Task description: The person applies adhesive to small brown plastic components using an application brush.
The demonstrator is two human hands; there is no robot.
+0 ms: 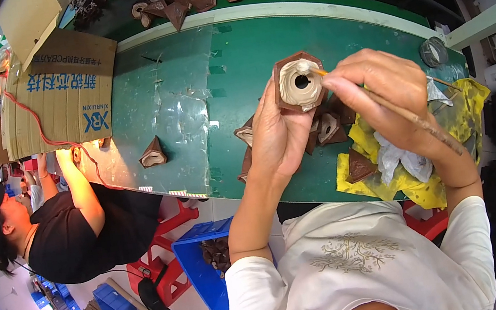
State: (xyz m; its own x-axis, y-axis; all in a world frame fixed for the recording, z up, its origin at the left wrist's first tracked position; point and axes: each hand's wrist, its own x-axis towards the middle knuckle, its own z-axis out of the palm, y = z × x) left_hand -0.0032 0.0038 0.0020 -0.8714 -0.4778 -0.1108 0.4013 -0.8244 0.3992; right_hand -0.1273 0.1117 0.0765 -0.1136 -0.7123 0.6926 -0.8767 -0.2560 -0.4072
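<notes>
In my left hand is a brown, faceted hexagonal piece, its hollow side facing up. That hollow is cream-coloured, with a dark round hole in the middle. My right hand pinches a thin paintbrush, whose tip touches the upper right of the cream inside, where a whitish patch shows. More brown pieces lie on the bench around and partly behind my hands. Beside my right forearm, a stained yellow cloth carries a brown piece and crumpled white material.
A single brown piece lies left on the green bench. Behind a pale ledge sit many more pieces. A cardboard box and a co-worker are at left. Below the bench stands a blue bin.
</notes>
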